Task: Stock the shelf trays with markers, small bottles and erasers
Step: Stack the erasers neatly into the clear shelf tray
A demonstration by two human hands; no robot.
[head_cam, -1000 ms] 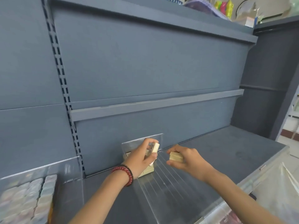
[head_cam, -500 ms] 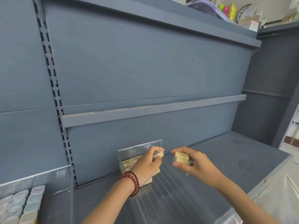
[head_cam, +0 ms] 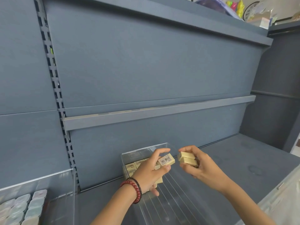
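Observation:
A clear ribbed tray (head_cam: 172,202) lies on the lower grey shelf (head_cam: 243,161), with several cream erasers (head_cam: 132,167) stacked at its back left. My left hand (head_cam: 151,171), with a red bead bracelet on the wrist, pinches one cream eraser (head_cam: 167,161) with a barcode label between thumb and fingers above the tray. My right hand (head_cam: 199,164) grips two stacked cream erasers (head_cam: 187,159) just to the right of it. The two hands are close together but apart.
Another clear tray (head_cam: 53,179) at the lower left holds several small pale-capped bottles (head_cam: 22,207). A narrow shelf rail (head_cam: 154,112) crosses the back panel above. A top shelf (head_cam: 235,8) carries a clock and colourful packets. A pale bag (head_cam: 287,200) sits at the lower right.
The view has tilted and drawn nearer. My left hand has lifted the labelled eraser up from the stack toward my right hand, which now shows two erasers.

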